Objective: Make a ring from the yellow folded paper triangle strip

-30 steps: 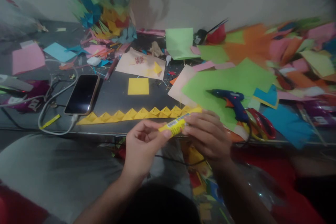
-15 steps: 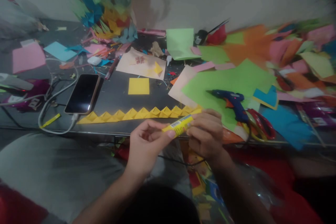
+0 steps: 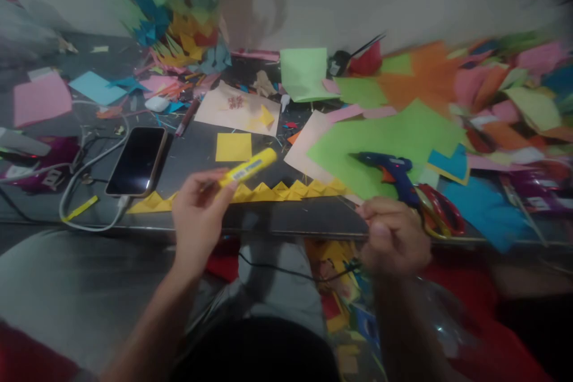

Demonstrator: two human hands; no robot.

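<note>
Fingers (image 3: 206, 179) of the left hand (image 3: 194, 218) are closed on the near end of a yellow tube (image 3: 253, 167), thumb on the near side. The tube is held aslant over the table (image 3: 286, 221), its free end pointing right and far, its printed label partly legible as print but too blurred to read. In the view it lies between a yellow square (image 3: 233, 146), just beyond, and a yellow strip (image 3: 286, 191) of folded points, just nearer. The left hand hides part of that strip.

Right hand (image 3: 396, 236): at the near edge of the table, well apart from the tube, fingers curled in. Whether they grip anything cannot be determined; the fingertips are blurred.

Left side: a phone (image 3: 136, 161) lies face up, a white cable (image 3: 92, 228) plugged into its near end. A short yellow scrap (image 3: 81, 209) lies across the cable. Far left, a pink sheet (image 3: 42, 98).

Centre, far: a cream sheet (image 3: 210, 116) bears small red bits and a folded yellow piece (image 3: 267, 116). Beyond it stands a model (image 3: 179, 24) of many coloured paper pieces.

Right side: a glue gun (image 3: 400, 176) rests on a large green sheet (image 3: 344, 143), nozzle pointing left. Nearby, a blue sheet (image 3: 487, 209). Coloured scraps (image 3: 501, 89) are heaped at far right.
</note>
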